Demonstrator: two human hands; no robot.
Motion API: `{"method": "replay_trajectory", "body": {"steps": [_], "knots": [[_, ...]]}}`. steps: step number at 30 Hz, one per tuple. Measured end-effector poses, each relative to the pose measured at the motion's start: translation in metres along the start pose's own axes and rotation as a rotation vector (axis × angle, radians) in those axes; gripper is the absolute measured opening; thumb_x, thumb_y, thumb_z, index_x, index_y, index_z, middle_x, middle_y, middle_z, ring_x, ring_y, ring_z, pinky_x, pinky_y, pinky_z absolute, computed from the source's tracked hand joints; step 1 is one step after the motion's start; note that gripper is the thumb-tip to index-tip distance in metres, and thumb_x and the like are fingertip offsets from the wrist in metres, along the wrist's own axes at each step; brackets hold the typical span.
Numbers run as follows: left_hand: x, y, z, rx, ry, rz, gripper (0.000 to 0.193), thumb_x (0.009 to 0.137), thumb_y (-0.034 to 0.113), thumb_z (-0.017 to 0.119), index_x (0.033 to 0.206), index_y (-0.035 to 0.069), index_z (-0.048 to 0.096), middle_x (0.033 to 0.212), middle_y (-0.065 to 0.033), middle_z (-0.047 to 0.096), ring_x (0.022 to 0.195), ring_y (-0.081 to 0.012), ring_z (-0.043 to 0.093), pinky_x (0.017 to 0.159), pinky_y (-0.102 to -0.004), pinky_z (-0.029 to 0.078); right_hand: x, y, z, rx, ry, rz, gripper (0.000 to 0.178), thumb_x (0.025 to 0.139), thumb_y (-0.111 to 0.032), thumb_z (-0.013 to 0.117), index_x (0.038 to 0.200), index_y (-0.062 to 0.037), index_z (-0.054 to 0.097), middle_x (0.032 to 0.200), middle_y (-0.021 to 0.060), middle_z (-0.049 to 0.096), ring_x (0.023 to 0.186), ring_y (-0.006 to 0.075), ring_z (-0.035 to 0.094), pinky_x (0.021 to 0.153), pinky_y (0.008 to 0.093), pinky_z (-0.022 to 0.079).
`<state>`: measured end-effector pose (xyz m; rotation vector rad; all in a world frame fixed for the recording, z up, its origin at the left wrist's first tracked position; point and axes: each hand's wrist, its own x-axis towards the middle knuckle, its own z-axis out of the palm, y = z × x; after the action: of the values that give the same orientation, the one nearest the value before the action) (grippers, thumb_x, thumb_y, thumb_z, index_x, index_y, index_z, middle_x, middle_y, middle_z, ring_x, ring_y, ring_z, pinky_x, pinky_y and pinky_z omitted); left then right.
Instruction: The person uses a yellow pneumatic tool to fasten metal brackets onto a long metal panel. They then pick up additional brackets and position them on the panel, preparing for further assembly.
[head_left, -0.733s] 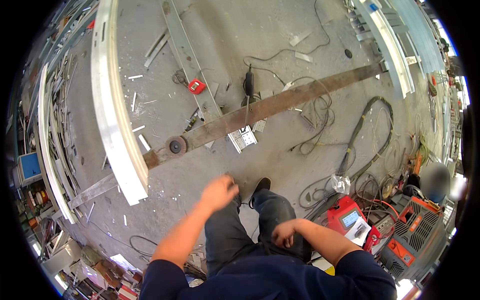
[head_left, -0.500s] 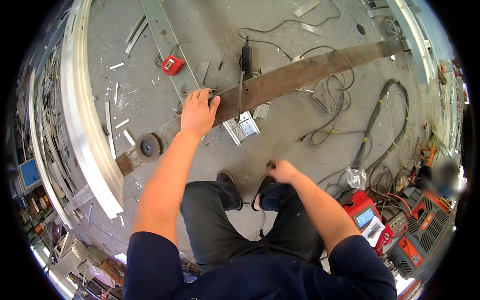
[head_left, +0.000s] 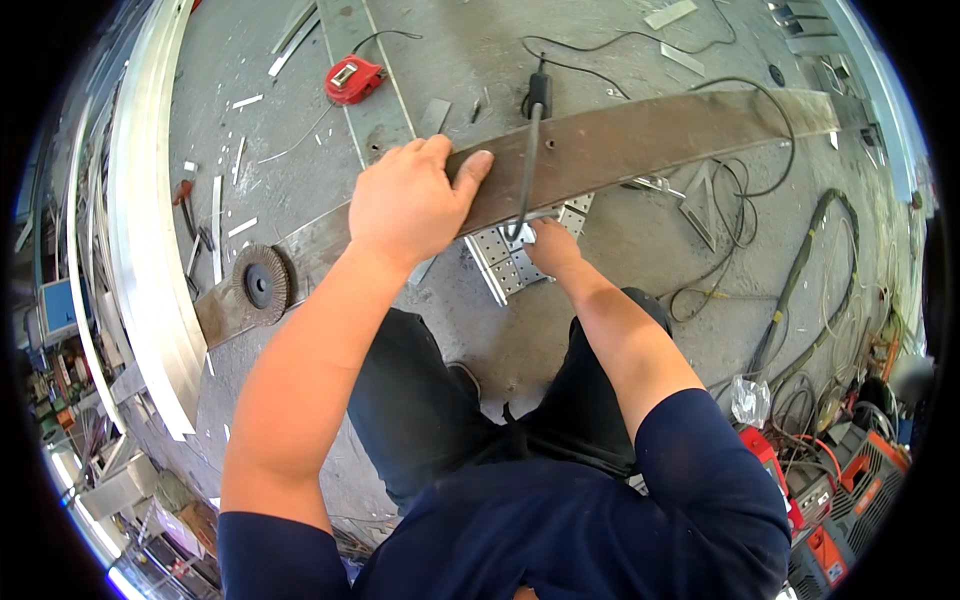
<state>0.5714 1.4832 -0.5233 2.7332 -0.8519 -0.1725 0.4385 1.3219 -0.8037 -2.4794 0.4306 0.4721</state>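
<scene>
Right now, your left hand (head_left: 405, 200) lies palm down across the long brown bar (head_left: 650, 140), its thumb apart from the other fingers. I can't tell how tight it grips. Your right hand (head_left: 552, 248) is at the bar's near edge, fingers bent, right by the silver plate (head_left: 500, 265) with holes. I can't tell what, if anything, those fingers grip. The bar slants over the floor in front of you, and the silver plate sits by its near edge, partly tucked under it. A bent grey rod (head_left: 531, 165) crosses over the bar, with a black handle (head_left: 540, 95) on the far side.

Be careful here. If your left hand slips or lets go, the bar might drop or slide and pinch your right fingers, since they look so close to its edge. If the bar tips, the round disc (head_left: 262, 285) on its left end might slide off. And if you bump the grey rod, it could get knocked out of place.

Half a second ago, your right hand was well away from the bar, back by your shoes. Now it's up at the bar's near edge. Your left hand was on the bar then, and it still is.
</scene>
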Motion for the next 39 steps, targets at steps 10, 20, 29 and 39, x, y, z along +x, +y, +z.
{"method": "replay_trajectory", "body": {"steps": [10, 20, 29, 39], "knots": [[0.001, -0.001, -0.001, -0.011, -0.028, -0.032, 0.048, 0.091, 0.05, 0.051, 0.085, 0.003, 0.062, 0.084, -0.0141, 0.064, 0.084, -0.0346, 0.061, 0.072, -0.0431, 0.049, 0.062, -0.061, -0.014, -0.371, -0.214, -0.118, 0.046, 0.086, -0.017, 0.053, 0.131, -0.0089, 0.049, 0.136, 0.0189, 0.047, 0.126, 0.035, 0.044, 0.102, 0.0448, 0.038], [0.003, 0.005, -0.004, 0.04, -0.059, -0.043, 0.047, 0.09, 0.049, 0.051, 0.087, 0.003, 0.06, 0.09, -0.0142, 0.064, 0.09, -0.0344, 0.06, 0.076, -0.0432, 0.048, -0.056, -0.05, -0.078, -0.225, -0.197, -0.316, 0.056, 0.072, -0.012, 0.067, 0.126, -0.0088, 0.052, 0.128, 0.0167, 0.053, 0.11, 0.0345, 0.056, 0.093, 0.043, 0.046], [-0.003, 0.01, -0.012, 0.045, -0.033, -0.063, 0.047, 0.09, 0.049, 0.051, 0.082, 0.003, 0.059, 0.085, -0.014, 0.063, 0.086, -0.0337, 0.061, 0.074, -0.0431, 0.048, -0.167, -0.058, -0.354, 0.107, 0.287, -0.113, 0.073, 0.062, -0.02, 0.077, 0.129, -0.003, 0.053, 0.109, 0.019, 0.065, 0.098, 0.0308, 0.065, 0.088, 0.0364, 0.049], [-0.005, 0.016, -0.016, 0.066, 0.003, -0.07, 0.05, 0.09, 0.051, 0.05, 0.078, 0.003, 0.059, 0.084, -0.0149, 0.064, 0.086, -0.0326, 0.062, 0.076, -0.0429, 0.049, -0.068, -0.06, -0.388, -0.539, 0.087, 0.137, 0.047, 0.07, -0.031, 0.076, 0.103, 0.0004, 0.064, 0.096, 0.0179, 0.067, 0.094, 0.0314, 0.064, 0.083, 0.0413, 0.051]]}}
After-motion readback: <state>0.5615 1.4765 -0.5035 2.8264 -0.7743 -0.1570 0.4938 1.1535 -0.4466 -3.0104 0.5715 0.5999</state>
